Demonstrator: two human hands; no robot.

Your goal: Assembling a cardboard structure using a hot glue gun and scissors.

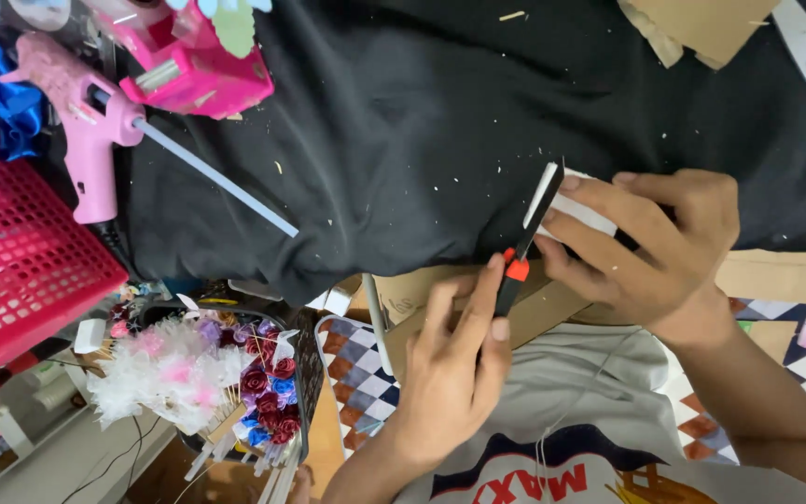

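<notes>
Near the front edge of the black cloth [440, 121]: left hand [454, 369] gripping a utility knife [526, 241], black body with an orange slider, fingers clamped together around the handle, forefinger stretched up alongside the slider; blade end pressed against a small white foam piece [578, 207]; right hand [655, 243] laid over that white piece, fingers closed down on it, thumb alongside the knife's upper part; piece and knife tip touching, both resting on the cloth just above a strip of brown cardboard [552, 303]. Far to the left on the same cloth: pink glue gun [81, 117] lying on its side with a pale glue stick [212, 175] jutting out toward the middle; beside it, pink box-like holder [202, 65] near the top edge; pink plastic basket [11, 252] at the left border. Below the cloth's edge, lower left: cluster of small artificial flowers [258, 387], dark red, purple and blue, next to white fluffy trim [156, 373]. Scattered over the cloth: pale scraps and crumbs.
</notes>
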